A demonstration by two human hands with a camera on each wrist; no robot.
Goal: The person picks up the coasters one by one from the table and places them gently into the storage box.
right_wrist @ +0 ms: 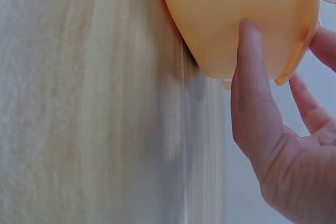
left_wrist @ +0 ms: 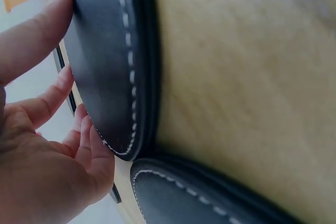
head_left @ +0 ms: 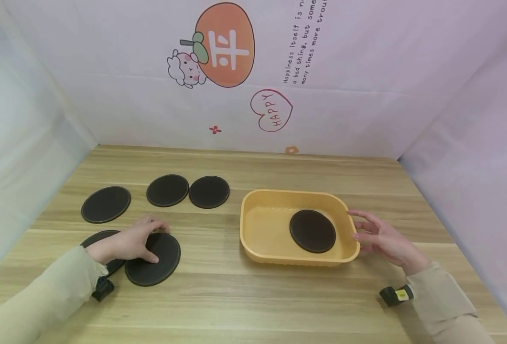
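My left hand is over a round black coaster with a stitched edge. In the left wrist view, its thumb lies on the coaster's face and the fingers curl at the far edge. Another black coaster lies against it, partly hidden under the hand in the head view. At the right end of a yellow plastic tub, my right hand touches the rim and outer wall with extended fingers. A single black coaster lies inside the tub.
Farther back on the wooden table lie three more black coasters, one at the left and two side by side, a middle coaster and a right coaster. A printed cloth hangs behind, with cloth walls at both sides.
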